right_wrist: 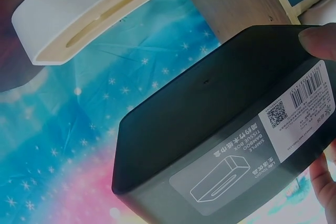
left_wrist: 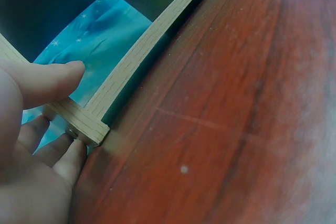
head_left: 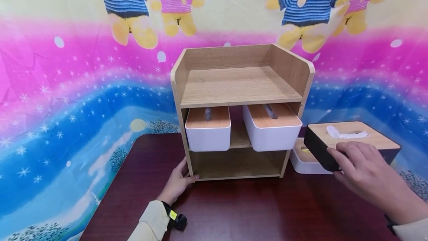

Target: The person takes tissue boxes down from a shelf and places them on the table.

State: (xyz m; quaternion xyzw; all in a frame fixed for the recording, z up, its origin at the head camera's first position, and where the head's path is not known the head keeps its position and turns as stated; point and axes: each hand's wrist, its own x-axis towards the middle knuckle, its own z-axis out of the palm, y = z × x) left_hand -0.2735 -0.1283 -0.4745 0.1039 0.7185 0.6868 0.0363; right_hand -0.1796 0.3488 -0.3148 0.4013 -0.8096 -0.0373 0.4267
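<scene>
A wooden shelf stands on the dark red table. Its lower left side panel is between the thumb and fingers of my left hand. Over to the right, my right hand grips a black tissue box by its near end, above the table. That box has a light wood lid with white tissue poking from the slot; a printed label shows on one face in the right wrist view. Two white tissue boxes with wood lids, a left one and a right one, sit on the middle shelf level.
Another white tissue box lies on the table right of the shelf, partly hidden behind the black one. A printed cloth with bears and snowflakes hangs behind and around the table.
</scene>
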